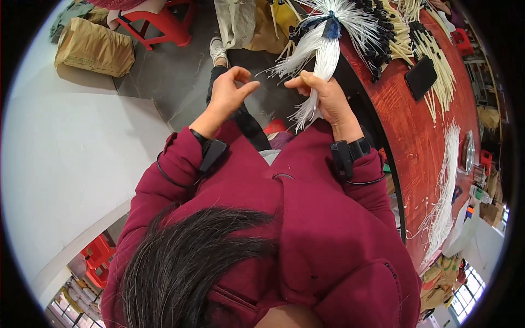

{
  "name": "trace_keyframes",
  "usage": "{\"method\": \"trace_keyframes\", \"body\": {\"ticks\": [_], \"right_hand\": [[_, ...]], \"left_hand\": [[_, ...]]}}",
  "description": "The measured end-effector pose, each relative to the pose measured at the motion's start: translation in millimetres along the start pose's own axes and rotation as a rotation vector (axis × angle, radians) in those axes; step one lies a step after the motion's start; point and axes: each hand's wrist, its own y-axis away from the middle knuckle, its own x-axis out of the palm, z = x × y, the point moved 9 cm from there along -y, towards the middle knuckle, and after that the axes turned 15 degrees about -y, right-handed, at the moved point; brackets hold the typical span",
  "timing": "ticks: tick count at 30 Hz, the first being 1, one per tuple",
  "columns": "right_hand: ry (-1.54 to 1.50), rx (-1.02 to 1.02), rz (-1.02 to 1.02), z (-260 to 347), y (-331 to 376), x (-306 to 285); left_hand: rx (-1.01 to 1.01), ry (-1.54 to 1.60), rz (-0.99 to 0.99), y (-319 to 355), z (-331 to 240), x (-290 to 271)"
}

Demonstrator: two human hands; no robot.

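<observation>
A bundle of long, thin white strands (327,57), tied with a dark blue band (331,27), hangs over the near edge of the red table. My right hand (334,104) is closed on its lower part, and the loose ends fan out below the fingers. Thumb and forefinger of that hand point left, toward a few stray strands. My left hand (227,98) is held up a short way to the left. Its thumb and forefinger are apart, and I see nothing between them; its other fingers are partly hidden.
On the red table (391,117) lie many pale sticks with black ends (435,54), a black phone (421,78) and a long pile of white strands (445,186). A red stool (164,27) and brown paper sack (95,46) stand far left. A white surface (82,147) is at left.
</observation>
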Motion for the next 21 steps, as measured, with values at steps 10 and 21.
{"method": "trace_keyframes", "body": {"ticks": [10, 21], "right_hand": [[-0.366, 0.033, -0.007, -0.9, 5.7, 17.2], [-0.328, 0.025, 0.004, -5.0, 2.7, 13.0]], "left_hand": [[0.209, 0.142, 0.145, 6.4, -72.4, 71.5], [0.090, 0.315, 0.213, 10.3, -76.3, 72.4]]}}
